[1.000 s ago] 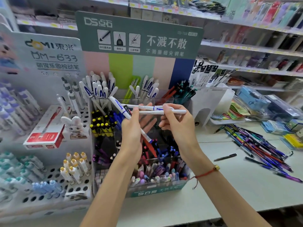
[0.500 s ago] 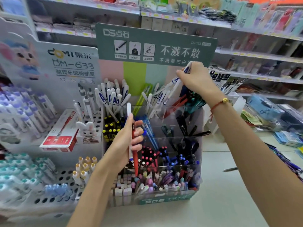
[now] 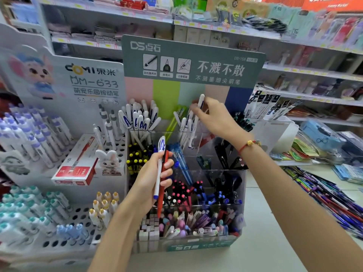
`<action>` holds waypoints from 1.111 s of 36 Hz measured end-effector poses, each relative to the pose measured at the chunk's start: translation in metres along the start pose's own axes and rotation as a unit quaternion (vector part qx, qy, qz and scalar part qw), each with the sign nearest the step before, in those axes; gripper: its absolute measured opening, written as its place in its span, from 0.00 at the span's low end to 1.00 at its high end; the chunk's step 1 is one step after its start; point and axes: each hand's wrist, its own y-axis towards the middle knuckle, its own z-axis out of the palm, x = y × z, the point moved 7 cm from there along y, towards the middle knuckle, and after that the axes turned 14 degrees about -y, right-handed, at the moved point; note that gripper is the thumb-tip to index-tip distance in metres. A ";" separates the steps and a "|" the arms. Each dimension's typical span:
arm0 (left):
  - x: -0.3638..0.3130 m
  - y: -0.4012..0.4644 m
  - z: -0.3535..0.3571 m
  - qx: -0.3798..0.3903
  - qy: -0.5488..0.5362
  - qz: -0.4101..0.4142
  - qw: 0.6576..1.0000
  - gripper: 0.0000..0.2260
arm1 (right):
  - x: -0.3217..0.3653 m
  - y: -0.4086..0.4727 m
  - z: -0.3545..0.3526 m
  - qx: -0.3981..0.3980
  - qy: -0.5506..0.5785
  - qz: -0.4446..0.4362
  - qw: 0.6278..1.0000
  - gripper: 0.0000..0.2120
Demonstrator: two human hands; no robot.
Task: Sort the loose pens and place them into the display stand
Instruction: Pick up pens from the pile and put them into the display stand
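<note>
Reaching up with my right hand (image 3: pixel 213 116), I pinch a white pen with a blue-printed barrel (image 3: pixel 198 112) between thumb and fingertips, held nearly upright over the top-row compartment of the clear acrylic tiered display stand with a grey-green header card (image 3: pixel 243 185). Its lower end sits among the matching white pens (image 3: pixel 185 124) bunched in that compartment; whether it touches the bottom I cannot tell.

My left hand (image 3: pixel 152 179) is lower, in front of the stand's middle tiers, fingers curled round two pens held together: a white pen with a blue cap and tip (image 3: pixel 159 169) and a red pen (image 3: pixel 162 183), both nearly vertical, tips down.

Hidden: left-hand pens block part of the middle row. Motion blur smears the right fingertips and the shelves behind.

Edges: a white perforated pen rack (image 3: pixel 78 214) stands just beside the stand on the left, with a red and white pen box (image 3: pixel 76 169) on it. Right of the stand, pale countertop (image 3: pixel 261 242) lies bare near my forearm; a loose pile of purple, blue and red pens (image 3: pixel 330 195) lies farther right, cut off by the frame edge.
</note>
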 end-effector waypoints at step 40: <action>0.003 0.010 0.007 0.011 0.112 0.112 0.987 0.07 | -0.037 -0.066 -0.054 -0.358 0.350 0.124 0.857 0.13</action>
